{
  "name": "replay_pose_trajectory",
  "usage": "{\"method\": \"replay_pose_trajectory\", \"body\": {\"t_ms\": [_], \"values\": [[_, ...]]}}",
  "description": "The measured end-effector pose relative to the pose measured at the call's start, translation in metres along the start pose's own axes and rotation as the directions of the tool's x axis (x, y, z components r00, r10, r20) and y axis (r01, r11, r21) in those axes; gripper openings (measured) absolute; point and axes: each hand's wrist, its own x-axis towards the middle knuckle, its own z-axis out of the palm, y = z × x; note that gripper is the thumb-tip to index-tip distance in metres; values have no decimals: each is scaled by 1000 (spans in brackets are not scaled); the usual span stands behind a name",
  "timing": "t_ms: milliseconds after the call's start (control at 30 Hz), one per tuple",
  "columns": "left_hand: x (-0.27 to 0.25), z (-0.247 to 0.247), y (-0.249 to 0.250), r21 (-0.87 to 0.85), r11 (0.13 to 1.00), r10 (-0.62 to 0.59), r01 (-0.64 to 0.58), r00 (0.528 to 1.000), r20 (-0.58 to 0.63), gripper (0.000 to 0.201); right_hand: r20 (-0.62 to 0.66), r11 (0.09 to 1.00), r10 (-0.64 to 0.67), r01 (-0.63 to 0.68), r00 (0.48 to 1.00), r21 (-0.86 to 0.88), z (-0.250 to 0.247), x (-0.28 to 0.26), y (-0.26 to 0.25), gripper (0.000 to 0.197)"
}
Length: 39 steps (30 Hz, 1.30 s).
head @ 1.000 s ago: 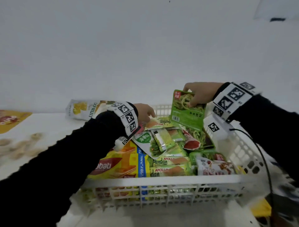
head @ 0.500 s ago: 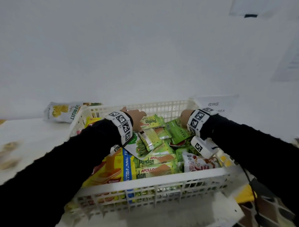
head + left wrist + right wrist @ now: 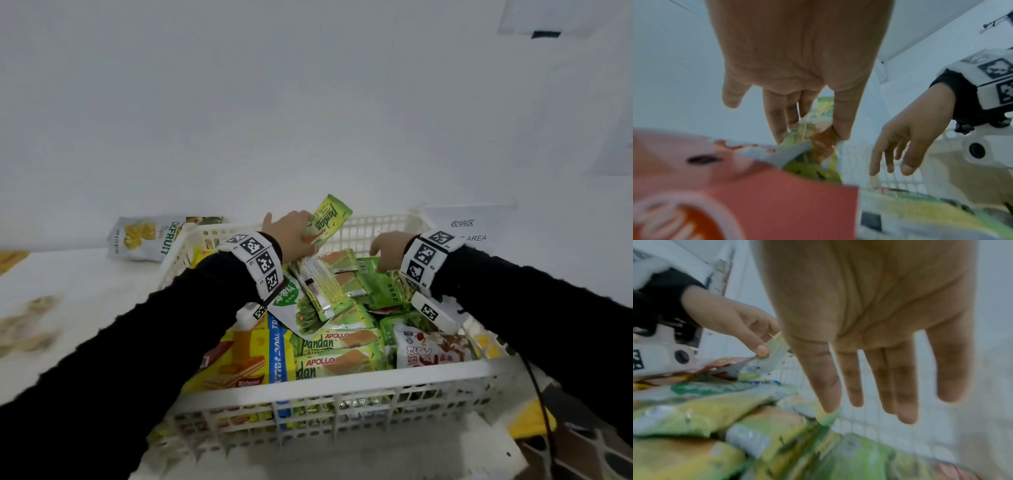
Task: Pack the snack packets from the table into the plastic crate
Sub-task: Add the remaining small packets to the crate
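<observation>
A white plastic crate [image 3: 318,385] holds several snack packets, mostly green Pandan wafer packs. My left hand [image 3: 291,236] pinches a small green Pandan packet [image 3: 329,219] between thumb and fingers, tilted up above the crate's far wall; in the left wrist view the same packet [image 3: 816,123] sits between my fingers [image 3: 777,123]. My right hand [image 3: 390,251] hovers over the green packets at the crate's far right, fingers straight and spread, holding nothing; its fingers [image 3: 906,394] hang above the pile in the right wrist view.
A jackfruit chips bag [image 3: 154,238] lies on the white table [image 3: 68,291] left of the crate, against the wall. A paper label [image 3: 466,229] lies behind the crate at the right. A yellow wafer box [image 3: 239,363] fills the crate's left side.
My right hand has let go of the green pouch it carried; the pouch now lies in the crate. My left hand has lifted a Pandan packet up from the pile.
</observation>
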Motion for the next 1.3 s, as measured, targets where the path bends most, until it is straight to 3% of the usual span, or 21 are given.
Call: {"method": "replay_pose_trajectory", "body": {"t_ms": [100, 167, 300, 400, 500, 600, 800, 933, 1033, 1167, 1300], "values": [[-8, -16, 0, -231, 972, 19, -37, 997, -78, 55, -101, 975, -145, 159, 984, 155, -14, -2, -14, 35], [-12, -28, -1, -344, 936, 30, -71, 992, -121, 56, -91, 950, -256, 268, 962, 162, -16, -11, -31, 35], [-19, -39, -5, -440, 893, 41, -92, 991, -124, 53, 58, 887, -456, 458, 888, -49, -3, -13, -61, 57], [-26, -39, -11, -461, 885, 20, -64, 995, -98, 49, 205, 845, -443, 483, 873, -230, 4, -7, -69, 87], [-27, -38, -18, -416, 909, -28, -11, 996, -89, 44, 229, 813, -449, 501, 864, -295, 9, -3, -67, 102], [-30, -39, -23, -380, 925, 1, -26, 998, -66, 34, 159, 831, -498, 522, 852, -194, 8, -2, -61, 85], [-37, -42, -27, -473, 877, 29, -82, 992, -119, 37, -72, 828, -551, 556, 831, 76, -6, -5, -37, 22], [-40, -41, -28, -556, 829, -24, -56, 991, -135, 42, -306, 805, -495, 562, 813, 192, -16, 0, -24, 27], [-42, -42, -32, -516, 855, -85, -44, 971, -223, 48, -455, 763, -389, 557, 801, 329, -29, 3, -15, 32], [-41, -42, -37, -592, 800, -140, -95, 930, -339, 45, -458, 751, -292, 498, 840, 434, -51, 13, -9, 30], [-41, -42, -40, -579, 806, -200, -118, 867, -455, 34, -343, 868, -326, 422, 881, 260, -58, 23, -21, 24]]}}
